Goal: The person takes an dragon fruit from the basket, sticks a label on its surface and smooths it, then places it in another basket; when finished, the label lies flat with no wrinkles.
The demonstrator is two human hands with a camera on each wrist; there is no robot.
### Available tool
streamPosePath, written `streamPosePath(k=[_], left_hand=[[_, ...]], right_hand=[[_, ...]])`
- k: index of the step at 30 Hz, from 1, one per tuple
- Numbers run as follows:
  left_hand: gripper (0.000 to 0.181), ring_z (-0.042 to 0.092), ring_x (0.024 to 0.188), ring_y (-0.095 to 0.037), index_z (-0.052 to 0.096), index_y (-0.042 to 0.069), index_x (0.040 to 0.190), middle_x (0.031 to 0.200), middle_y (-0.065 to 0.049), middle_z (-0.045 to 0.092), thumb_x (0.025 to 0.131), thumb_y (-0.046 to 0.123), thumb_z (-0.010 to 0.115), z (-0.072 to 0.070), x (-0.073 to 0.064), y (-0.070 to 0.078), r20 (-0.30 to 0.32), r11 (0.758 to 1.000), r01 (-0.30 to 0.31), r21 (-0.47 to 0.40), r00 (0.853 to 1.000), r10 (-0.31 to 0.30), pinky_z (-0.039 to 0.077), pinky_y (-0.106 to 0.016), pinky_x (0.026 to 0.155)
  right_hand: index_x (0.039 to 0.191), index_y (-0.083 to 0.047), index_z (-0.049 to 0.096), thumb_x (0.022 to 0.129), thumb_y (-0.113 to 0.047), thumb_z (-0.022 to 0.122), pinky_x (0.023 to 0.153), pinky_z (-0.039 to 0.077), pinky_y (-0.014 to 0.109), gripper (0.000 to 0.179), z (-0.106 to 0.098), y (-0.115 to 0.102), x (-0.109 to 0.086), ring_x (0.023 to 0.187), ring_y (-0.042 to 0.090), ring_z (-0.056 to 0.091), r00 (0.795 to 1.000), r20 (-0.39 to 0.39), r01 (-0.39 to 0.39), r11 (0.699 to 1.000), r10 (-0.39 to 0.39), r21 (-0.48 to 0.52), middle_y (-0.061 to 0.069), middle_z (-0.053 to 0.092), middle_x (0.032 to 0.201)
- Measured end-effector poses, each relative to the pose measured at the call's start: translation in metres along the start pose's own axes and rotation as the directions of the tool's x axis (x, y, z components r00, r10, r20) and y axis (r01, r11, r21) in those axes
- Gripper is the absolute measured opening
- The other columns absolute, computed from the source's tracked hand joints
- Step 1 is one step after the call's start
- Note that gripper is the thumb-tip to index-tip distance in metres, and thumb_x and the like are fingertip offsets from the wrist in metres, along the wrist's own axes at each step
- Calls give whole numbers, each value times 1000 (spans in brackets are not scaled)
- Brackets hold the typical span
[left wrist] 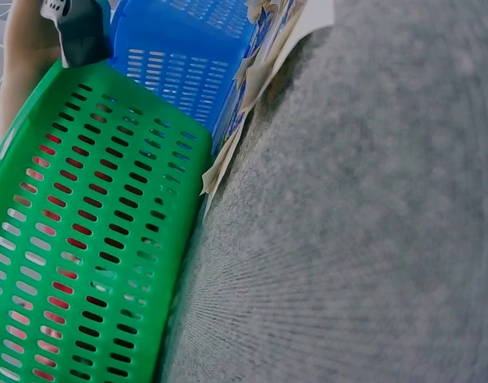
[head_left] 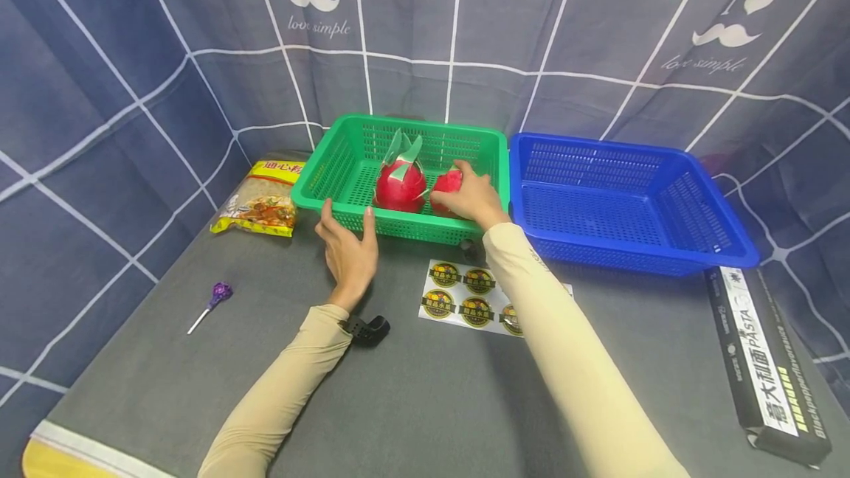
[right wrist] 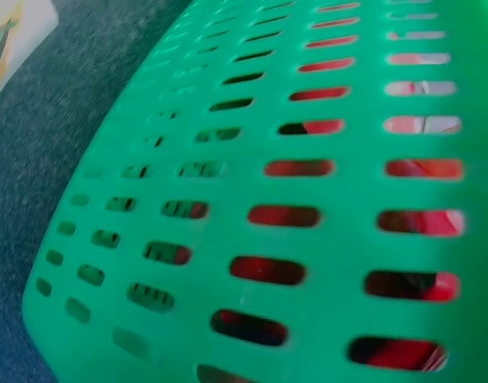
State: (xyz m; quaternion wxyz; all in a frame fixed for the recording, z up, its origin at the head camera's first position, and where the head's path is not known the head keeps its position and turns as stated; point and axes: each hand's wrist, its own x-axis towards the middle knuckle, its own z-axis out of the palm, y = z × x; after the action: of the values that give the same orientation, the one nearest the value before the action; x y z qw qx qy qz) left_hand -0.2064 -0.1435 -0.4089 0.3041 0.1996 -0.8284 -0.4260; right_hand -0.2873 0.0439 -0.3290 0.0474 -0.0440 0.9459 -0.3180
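Inside the green basket [head_left: 412, 221], my right hand [head_left: 474, 199] grips a red dragon fruit [head_left: 445, 184], thumb on its left side and fingers over the top. To its left, a larger dragon fruit [head_left: 401, 189] stands with green leaves pointing up. My left hand [head_left: 350, 255] is at the basket's front rim, thumb and fingers spread and relaxed, fingertips right at the edge. The left wrist view shows the slotted green basket wall [left wrist: 96, 239] from outside. In the right wrist view, red fruit shows through the slots of the basket wall [right wrist: 351, 239].
A blue basket [head_left: 587, 216] stands right of the green one. A sheet of round stickers [head_left: 458, 308] lies in front, partly under the right arm. A yellow-and-red food bag [head_left: 262, 201] and a purple lollipop [head_left: 221, 292] lie left, a black pasta box [head_left: 764, 360] right.
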Motion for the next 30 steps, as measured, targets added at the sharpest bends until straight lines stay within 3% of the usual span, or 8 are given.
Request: streamPosePath(k=[8, 13, 16, 19, 23, 27, 30], left_hand=[[77, 52, 85, -39, 15, 20, 140, 129, -17, 31, 83, 66, 39, 1, -1, 0, 1, 1000, 1, 0, 1000, -1, 40, -49, 76], [77, 52, 87, -39, 14, 22, 140, 129, -17, 31, 83, 66, 39, 0, 0, 0, 5, 1000, 1, 0, 1000, -1, 40, -50, 78], [76, 52, 87, -39, 14, 22, 140, 129, -17, 31, 83, 65, 39, 0, 0, 1, 6, 1000, 0, -4, 1000, 0, 39, -50, 79], [75, 52, 88, -40, 14, 22, 140, 129, -17, 30, 83, 65, 39, 0, -1, 1, 12, 1000, 2, -6, 1000, -2, 39, -50, 80], [76, 52, 90, -40, 13, 22, 140, 129, -17, 31, 83, 65, 39, -1, -1, 2, 13, 1000, 2, -4, 1000, -2, 38, -51, 82], [76, 52, 90, -40, 14, 21, 140, 128, -17, 32, 83, 66, 38, -1, -1, 2, 6, 1000, -4, -2, 1000, 4, 38, -52, 80], [76, 52, 91, -40, 14, 21, 140, 128, -18, 32, 83, 66, 38, -1, -1, 1, 7, 1000, -7, 1, 1000, 7, 38, -52, 81]], right_hand=[[139, -26, 30, 70, -48, 64, 79, 50, 41, 80, -7, 2, -6, 111, 28, 45, 1000, -11, 25, 989, -23, 146, 14, 49, 121], [138, -25, 31, 73, -42, 65, 82, 51, 40, 75, -14, 3, -10, 110, 26, 52, 999, -13, 44, 958, -42, 285, 11, 50, 126], [138, -25, 30, 75, -36, 65, 78, 53, 41, 73, -20, 3, -14, 110, 28, 54, 999, 26, 16, 906, -30, 423, 11, 46, 131], [139, -24, 28, 78, -32, 64, 70, 54, 42, 71, -26, 5, -19, 111, 32, 54, 996, 86, -35, 829, -16, 559, 11, 39, 136], [140, -23, 24, 82, -29, 61, 65, 55, 41, 69, -34, 7, -29, 113, 34, 52, 991, 125, -45, 755, -49, 654, 12, 34, 138], [137, -25, 27, 80, -25, 64, 65, 55, 41, 68, -36, 5, -41, 111, 34, 53, 994, 75, 4, 723, -77, 691, 16, 38, 131], [136, -26, 30, 77, -22, 67, 65, 55, 40, 70, -34, 5, -49, 107, 34, 53, 997, 0, 59, 717, -81, 695, 17, 38, 124]])
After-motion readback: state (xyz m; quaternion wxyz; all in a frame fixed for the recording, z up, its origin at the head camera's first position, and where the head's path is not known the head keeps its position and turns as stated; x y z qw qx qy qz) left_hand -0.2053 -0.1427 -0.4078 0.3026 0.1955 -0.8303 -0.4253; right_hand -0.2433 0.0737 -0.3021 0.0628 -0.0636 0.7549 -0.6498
